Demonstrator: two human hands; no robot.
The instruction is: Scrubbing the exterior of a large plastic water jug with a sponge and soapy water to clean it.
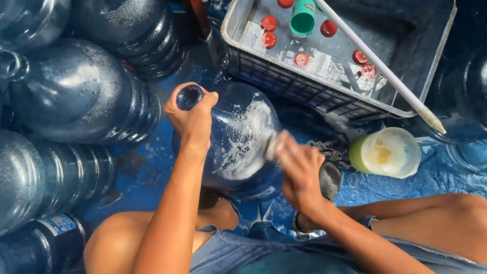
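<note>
A large blue water jug (pixel 237 137) stands tilted between my knees, its side covered in white soap foam. My left hand (pixel 191 115) is closed around the jug's open neck. My right hand (pixel 299 170) presses a blurred scrubbing pad (pixel 272 145) against the foamy side of the jug. A metal scouring pad (pixel 330 179) lies on the wet blue floor just right of that hand.
Several empty blue jugs (pixel 75 93) are stacked on their sides at the left. More jugs (pixel 480 93) stand at the right. A grey crate (pixel 377 55) behind holds red caps (pixel 269 23), a green cup (pixel 303 17) and a long white brush handle (pixel 365 50). A round plastic container (pixel 389 152) sits on the floor.
</note>
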